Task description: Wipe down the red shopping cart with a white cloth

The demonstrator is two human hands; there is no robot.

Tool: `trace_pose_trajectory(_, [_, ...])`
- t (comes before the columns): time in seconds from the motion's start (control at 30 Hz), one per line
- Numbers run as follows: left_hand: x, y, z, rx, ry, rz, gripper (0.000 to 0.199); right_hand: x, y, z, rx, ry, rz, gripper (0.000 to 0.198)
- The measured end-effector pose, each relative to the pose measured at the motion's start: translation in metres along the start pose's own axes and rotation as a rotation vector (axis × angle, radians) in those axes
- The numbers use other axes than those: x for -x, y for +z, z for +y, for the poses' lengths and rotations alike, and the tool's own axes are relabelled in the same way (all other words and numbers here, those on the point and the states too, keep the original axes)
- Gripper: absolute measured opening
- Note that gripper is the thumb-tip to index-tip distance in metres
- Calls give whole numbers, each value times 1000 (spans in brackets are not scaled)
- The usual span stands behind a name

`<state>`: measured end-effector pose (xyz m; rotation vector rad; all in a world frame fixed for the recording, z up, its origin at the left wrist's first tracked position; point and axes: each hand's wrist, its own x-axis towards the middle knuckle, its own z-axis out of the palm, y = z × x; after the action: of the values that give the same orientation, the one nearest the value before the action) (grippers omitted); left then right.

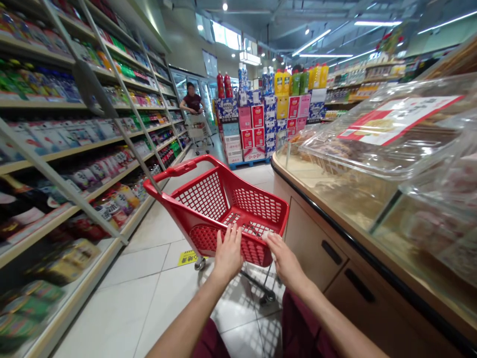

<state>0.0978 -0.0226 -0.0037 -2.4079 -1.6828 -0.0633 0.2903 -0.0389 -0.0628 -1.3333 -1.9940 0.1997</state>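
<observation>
A red plastic shopping cart (246, 241) stands in the aisle before me, turned at an angle, its handle on the far left side. Its slotted basket holds nothing that I can see. My left hand (229, 252) lies at the near side of the basket, palm down, fingers stretched toward the rim. At the near right corner is my right hand (282, 256), its fingers extended over or against the rim. Neither hand is wrapped round the cart; whether the palms press on it I cannot tell.
Shelves of packaged drinks (122, 112) line the left. On the right runs a wooden counter (305, 219) with clear food boxes (391, 124). Ahead, stacked cartons and bottles (257, 129) stand on a blue pallet (248, 163). A person (192, 102) with a grey cart (198, 130) is farther back.
</observation>
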Motion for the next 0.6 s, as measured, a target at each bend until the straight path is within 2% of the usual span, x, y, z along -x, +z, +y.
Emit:
trace_pose_trajectory(0.13, [4, -2, -5, 2, 56, 17, 64, -4, -8, 22, 87, 89, 52, 61])
trace_pose_trajectory(0.23, [5, -2, -18, -29, -17, 61, 64, -11, -8, 31, 85, 121, 114, 60])
trace_pose_trajectory(0.37, [5, 2, -20, -36, -70, 81, 67, -17, 3, 9, 110, 133, 185, 59])
trace_pose_trajectory(0.47, [9, 3, -13, -33, -90, 103, 68, -19, 7, -8, 137, 99, 164, 54])
trace_pose_trajectory(0.6, [12, 3, -4, -23, -77, 96, 66, -15, -3, 6, 102, 94, 183, 58])
